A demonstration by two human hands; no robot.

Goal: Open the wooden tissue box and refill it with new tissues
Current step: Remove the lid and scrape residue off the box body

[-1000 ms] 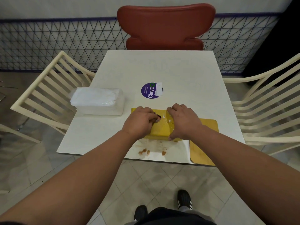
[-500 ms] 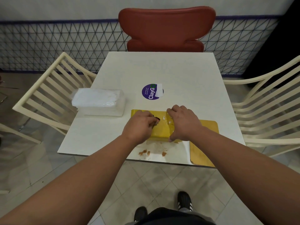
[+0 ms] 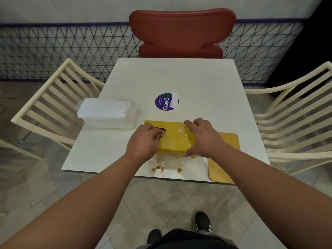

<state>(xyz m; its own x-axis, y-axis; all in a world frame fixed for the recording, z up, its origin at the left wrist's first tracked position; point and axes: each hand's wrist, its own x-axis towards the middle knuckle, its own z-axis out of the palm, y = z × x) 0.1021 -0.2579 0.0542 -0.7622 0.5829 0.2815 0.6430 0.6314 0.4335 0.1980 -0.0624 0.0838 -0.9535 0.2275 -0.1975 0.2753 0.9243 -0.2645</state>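
both forearms reach forward over the near edge of the table (image 3: 197,83) to the yellow box (image 3: 174,141), which sits near that edge, just right of centre. the left hand (image 3: 143,142) lies knuckles up on the box's left end, its fingers curled down at the dark opening (image 3: 162,130) in the top; what they pinch there cannot be told. the right hand (image 3: 203,139) spans the box's right end, fingers over the far edge and thumb pressed to the near side, gripping it. a flat yellow lid (image 3: 224,159) lies on the table just right of the box, partly under the right wrist. the wrapped tissue pack (image 3: 107,112) rests to the left of the box, near it. a round purple sticker (image 3: 164,102) beyond the box reads "clayg", with small unreadable print beside it. brown stains (image 3: 165,167) mark the table's near edge.
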